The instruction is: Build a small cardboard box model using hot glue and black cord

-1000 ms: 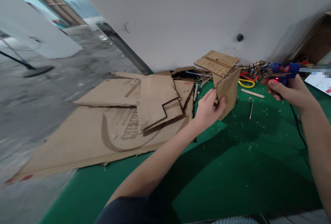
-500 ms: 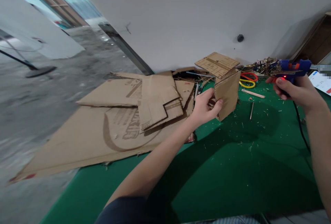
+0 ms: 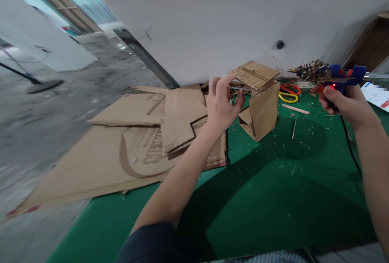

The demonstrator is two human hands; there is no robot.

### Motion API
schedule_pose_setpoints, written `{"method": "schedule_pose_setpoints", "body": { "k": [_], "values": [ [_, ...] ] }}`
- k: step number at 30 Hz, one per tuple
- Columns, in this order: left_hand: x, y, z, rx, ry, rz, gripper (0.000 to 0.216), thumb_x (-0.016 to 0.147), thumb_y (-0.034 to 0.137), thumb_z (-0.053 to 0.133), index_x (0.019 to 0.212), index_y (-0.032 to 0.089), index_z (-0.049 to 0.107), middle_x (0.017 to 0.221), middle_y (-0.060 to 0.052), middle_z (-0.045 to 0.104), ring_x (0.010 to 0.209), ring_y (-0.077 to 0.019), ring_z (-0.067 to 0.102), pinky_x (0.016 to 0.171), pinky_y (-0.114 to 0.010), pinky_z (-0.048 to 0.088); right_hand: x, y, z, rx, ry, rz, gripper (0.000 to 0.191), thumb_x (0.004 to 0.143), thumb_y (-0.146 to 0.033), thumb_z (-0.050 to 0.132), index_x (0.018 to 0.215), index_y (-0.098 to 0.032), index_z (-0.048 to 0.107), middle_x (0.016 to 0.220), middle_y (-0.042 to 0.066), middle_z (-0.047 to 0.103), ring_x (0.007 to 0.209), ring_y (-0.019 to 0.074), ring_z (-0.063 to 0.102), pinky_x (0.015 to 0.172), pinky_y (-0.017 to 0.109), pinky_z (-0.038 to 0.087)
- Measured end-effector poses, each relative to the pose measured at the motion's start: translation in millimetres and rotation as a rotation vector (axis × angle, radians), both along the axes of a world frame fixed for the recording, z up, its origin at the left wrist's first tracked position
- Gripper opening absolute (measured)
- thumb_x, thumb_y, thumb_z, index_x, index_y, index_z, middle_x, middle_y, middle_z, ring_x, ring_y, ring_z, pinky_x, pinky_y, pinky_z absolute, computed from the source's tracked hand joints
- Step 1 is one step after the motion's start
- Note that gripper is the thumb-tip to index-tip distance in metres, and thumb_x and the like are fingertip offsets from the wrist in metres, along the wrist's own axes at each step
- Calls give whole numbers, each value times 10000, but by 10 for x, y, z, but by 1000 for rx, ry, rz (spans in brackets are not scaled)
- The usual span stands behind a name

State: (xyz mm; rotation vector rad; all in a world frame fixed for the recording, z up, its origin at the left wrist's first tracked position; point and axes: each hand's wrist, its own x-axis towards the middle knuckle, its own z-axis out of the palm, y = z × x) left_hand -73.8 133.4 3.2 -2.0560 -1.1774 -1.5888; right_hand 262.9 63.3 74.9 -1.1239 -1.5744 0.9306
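Note:
A small cardboard box (image 3: 265,111) stands on the green table, with a square cardboard piece (image 3: 254,74) tilted on its top and an opening on its left side. My left hand (image 3: 221,103) hovers just left of the box, fingers curved and apart, with nothing visible in it; whether a fingertip touches the top piece I cannot tell. In my right hand (image 3: 342,103) is a blue hot glue gun (image 3: 343,75). Its red light glows, its nozzle points left, and shavings and scraps cling to its front.
Flat cardboard sheets (image 3: 130,109) overlap at the left, one jutting past the table edge. Behind the box lie orange-and-yellow-handled scissors (image 3: 289,94). A wooden stick (image 3: 295,109), a thin rod (image 3: 294,128) and scraps lie on the table (image 3: 273,202). A phone (image 3: 375,97) rests at the right.
My left hand has let go of the box's left edge and moved up and left. The glue gun's nozzle has lifted slightly; the box stays in place.

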Motion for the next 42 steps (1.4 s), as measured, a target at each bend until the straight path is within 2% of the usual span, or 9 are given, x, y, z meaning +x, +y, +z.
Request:
{"method": "schedule_pose_setpoints", "body": {
  "k": [7,11,17,20,23,27,30,32,42],
  "values": [
    [118,53,279,104,182,39,206,965,209,601,1089,257,758,1014,-90,716,802,-170,676,625,-294,517,-21,-4,8,13,10,-9,516,799,-704,823,886,-216,679,630,-14,546,521,89,474,445,281,338],
    [158,82,254,179,190,-9,238,1030,213,502,1045,221,739,952,-69,749,810,-150,702,645,-264,524,-21,-1,11,-4,-30,-16,515,804,-703,819,855,-210,677,626,-17,547,509,84,473,452,285,356],
    [146,71,156,109,153,-27,217,1035,213,505,1113,206,707,1001,-102,765,865,-156,719,646,-245,545,-74,69,-48,-7,-23,-46,514,806,-693,822,905,-203,701,628,-10,586,486,83,489,426,281,330],
    [148,61,131,151,116,-89,196,1022,173,526,1122,208,691,988,-98,765,872,-160,717,652,-247,547,-255,194,-213,97,105,-203,492,802,-680,816,934,-226,679,673,9,646,492,105,539,400,272,317],
    [151,60,119,145,89,-99,178,1014,171,547,1119,206,686,992,-99,767,897,-162,720,672,-252,550,-494,330,-484,72,243,-356,574,744,-745,785,992,-248,641,805,73,739,655,217,703,376,266,328],
    [152,42,128,125,94,-87,166,1020,200,560,1119,213,692,976,-87,760,884,-156,724,649,-248,545,-758,380,-829,-32,196,-293,603,661,-649,862,1050,-240,649,1037,119,783,950,330,758,622,429,619],
    [164,22,151,189,123,-118,176,1024,182,553,1121,213,696,965,-80,760,870,-152,722,640,-239,545,-896,344,-997,-54,199,-202,629,636,-583,883,1100,-230,645,1146,134,770,1073,351,740,910,563,642],
    [170,15,164,222,142,-127,182,1028,173,546,1121,208,698,963,-79,763,861,-148,721,634,-229,542,-964,324,-1071,-50,222,-220,635,601,-565,896,1073,-230,636,1132,138,765,1087,353,737,999,590,611],
    [-2,-79,205,76,114,-156,201,1023,258,597,1184,208,706,1075,-101,758,982,-185,742,796,-289,626,-1026,358,-1232,-6,277,-274,609,600,-540,909,1043,-237,621,1026,110,773,989,322,757,986,578,616]
  ]
}}
